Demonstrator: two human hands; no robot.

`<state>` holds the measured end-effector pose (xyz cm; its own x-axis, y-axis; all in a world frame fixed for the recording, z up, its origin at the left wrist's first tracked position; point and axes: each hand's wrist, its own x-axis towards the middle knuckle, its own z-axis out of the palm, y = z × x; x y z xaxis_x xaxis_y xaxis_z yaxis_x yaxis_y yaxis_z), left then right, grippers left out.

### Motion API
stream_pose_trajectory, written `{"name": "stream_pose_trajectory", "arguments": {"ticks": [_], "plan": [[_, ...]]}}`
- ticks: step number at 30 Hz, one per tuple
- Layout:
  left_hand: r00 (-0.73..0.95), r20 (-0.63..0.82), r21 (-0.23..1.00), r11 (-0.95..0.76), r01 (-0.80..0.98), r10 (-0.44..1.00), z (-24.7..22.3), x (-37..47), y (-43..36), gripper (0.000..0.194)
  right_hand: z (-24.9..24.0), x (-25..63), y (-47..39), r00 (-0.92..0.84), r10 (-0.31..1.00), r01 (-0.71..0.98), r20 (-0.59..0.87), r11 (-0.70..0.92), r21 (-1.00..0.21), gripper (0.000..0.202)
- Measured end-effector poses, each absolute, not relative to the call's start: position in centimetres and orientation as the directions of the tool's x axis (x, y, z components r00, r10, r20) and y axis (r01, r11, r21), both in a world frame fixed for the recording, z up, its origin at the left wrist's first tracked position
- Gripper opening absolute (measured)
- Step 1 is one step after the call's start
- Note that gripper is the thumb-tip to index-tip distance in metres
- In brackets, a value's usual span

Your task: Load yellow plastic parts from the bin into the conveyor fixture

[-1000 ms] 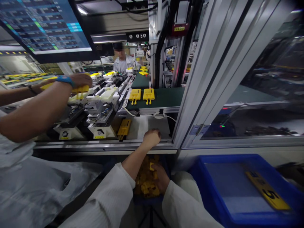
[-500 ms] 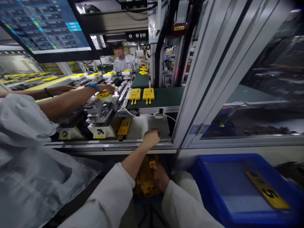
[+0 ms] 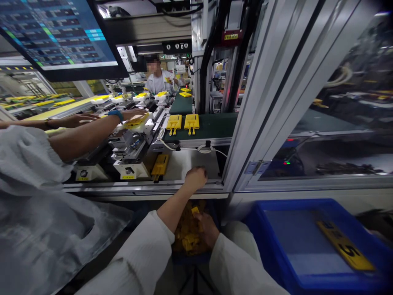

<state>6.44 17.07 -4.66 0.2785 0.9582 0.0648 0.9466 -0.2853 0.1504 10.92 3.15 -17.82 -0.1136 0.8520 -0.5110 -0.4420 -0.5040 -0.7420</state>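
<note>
My left hand [image 3: 196,178] rests, fingers curled, on the grey plate [image 3: 179,162] near the bench's front edge. Anything inside its fingers is hidden from me. Below the edge, my right hand [image 3: 209,228] pinches a small yellow piece [image 3: 195,210] between thumb and fingers. It is held over a bin of yellow pieces [image 3: 190,242], which lie in a loose heap between my knees. Left of my left hand, a yellow device with a dark end [image 3: 160,166] lies on the plate.
Two yellow devices with short cables [image 3: 192,123] lie on the green belt [image 3: 215,125]. At left, a co-worker's arm with a blue wristband [image 3: 115,115] reaches over white fixtures [image 3: 130,170]. A blue tray [image 3: 302,262] holds a yellow sign [image 3: 346,246]. A metal post [image 3: 260,90] rises at right.
My right hand has shifted the small yellow piece slightly left and up. My left hand has stayed put. The co-worker's hand has moved a little over the fixture; the person behind has drawn an arm in.
</note>
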Motion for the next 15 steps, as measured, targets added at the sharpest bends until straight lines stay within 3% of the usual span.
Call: {"name": "stream_pose_trajectory", "arguments": {"ticks": [3, 15], "plan": [[0.280, 0.079, 0.140, -0.289, 0.947, 0.957, -4.76, 6.44, 16.98, 0.032, -17.99, 10.75, 3.25, -0.101, 0.812, -0.477, -0.575, -0.547, -0.688, 0.025], [0.288, 0.090, 0.140, -0.298, 0.944, 0.953, -4.77, 6.34, 17.09, 0.029, -18.28, 10.81, 3.47, -0.040, 0.794, -0.499, -0.606, -0.542, -0.677, 0.026]]}}
